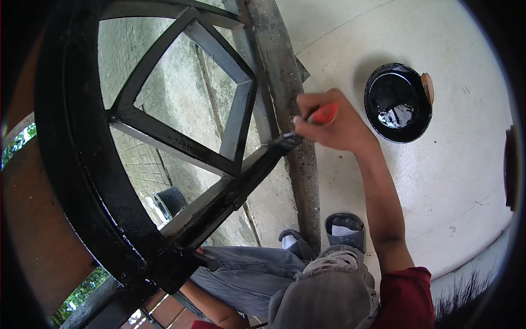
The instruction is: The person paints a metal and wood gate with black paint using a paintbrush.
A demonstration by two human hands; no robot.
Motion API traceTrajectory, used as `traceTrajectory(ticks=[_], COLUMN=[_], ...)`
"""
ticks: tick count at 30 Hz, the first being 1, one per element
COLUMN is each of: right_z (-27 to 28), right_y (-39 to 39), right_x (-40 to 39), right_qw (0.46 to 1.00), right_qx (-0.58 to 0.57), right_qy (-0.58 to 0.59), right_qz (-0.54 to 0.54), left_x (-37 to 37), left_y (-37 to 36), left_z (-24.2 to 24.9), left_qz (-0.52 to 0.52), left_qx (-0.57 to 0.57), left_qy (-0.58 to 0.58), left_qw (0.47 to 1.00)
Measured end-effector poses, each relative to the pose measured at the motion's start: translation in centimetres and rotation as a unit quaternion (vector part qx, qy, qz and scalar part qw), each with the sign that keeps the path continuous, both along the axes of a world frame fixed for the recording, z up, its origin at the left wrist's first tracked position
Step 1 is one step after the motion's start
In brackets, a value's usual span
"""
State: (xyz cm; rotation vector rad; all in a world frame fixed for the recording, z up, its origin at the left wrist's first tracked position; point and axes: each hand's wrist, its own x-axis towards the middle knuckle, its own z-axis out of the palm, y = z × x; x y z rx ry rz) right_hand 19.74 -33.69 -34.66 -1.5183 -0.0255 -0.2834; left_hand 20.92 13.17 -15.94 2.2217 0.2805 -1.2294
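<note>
My right hand (345,125) is closed around a paintbrush (289,140) with a red handle end. Its dark bristles touch the lower end of a black bar on a metal frame (186,143). Wet-looking black paint shines on the frame's curved side and lower corner. My left hand (200,250) is mostly hidden behind that corner; only a bit of a finger shows beside a short black peg, so its grip cannot be made out. The left forearm comes up from below the frame.
A black bowl (398,103) of dark glossy paint stands on the pale floor (438,181), with a wooden piece at its rim. A dark ledge (304,181) runs beside the frame. My legs and grey slippers (345,230) are below. A dark container (170,202) shows beyond the frame.
</note>
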Motion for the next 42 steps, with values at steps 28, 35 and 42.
traceTrajectory(ticks=[28, 35, 42], right_z=[2.7, 6.6, 7.4], right_y=[-0.1, -0.4, -0.4], right_x=[0.1, 2.2, 4.7], right_qw=[0.946, 0.959, 0.962], right_qx=[0.273, 0.227, 0.173], right_qy=[0.074, -0.012, -0.152], right_qz=[0.155, 0.166, 0.148], left_x=[-0.9, -0.8, -1.0], left_y=[1.8, 2.4, 2.7], left_z=[-2.7, -3.0, -3.9], left_qz=[-0.026, -0.032, -0.036], left_qx=[-0.01, -0.011, -0.018], left_qy=[0.065, 0.068, 0.072], left_qw=[0.997, 0.997, 0.997])
